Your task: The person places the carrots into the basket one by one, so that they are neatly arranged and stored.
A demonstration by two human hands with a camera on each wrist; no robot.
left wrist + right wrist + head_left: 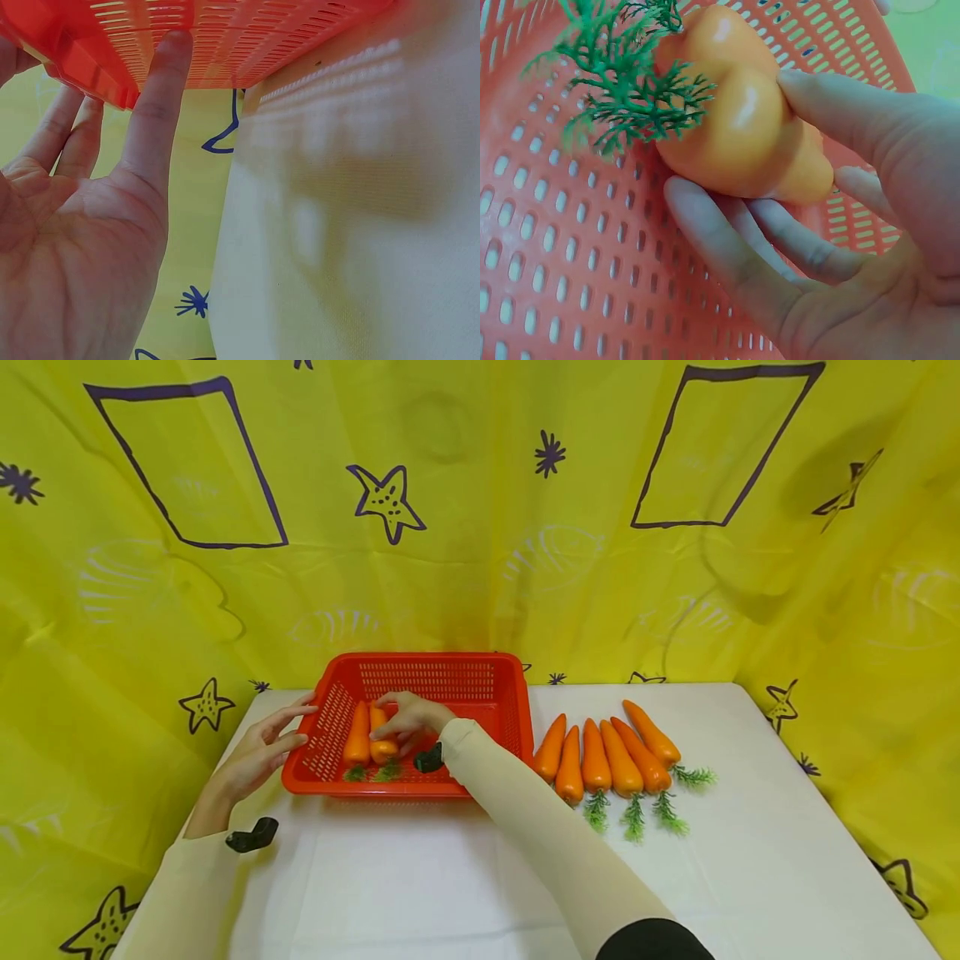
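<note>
A red plastic basket [420,789] with slotted walls stands on the white table. Inside it, at the left, lie two orange carrots with green tops. My right hand [412,718] reaches in and holds the right-hand carrot [739,135], thumb on one side and fingers along the other. Its neighbour, the left carrot [357,735], lies beside it. My left hand [258,752] is at the basket's left side with fairly straight fingers. In the left wrist view, its thumb [154,112] touches the slotted wall while other fingers reach the rim.
Right of the basket, several more carrots [596,760] lie in a row on the white tablecloth [420,877], their green tops mostly toward me. A yellow curtain [465,568] with dark drawings surrounds the table at the back and sides.
</note>
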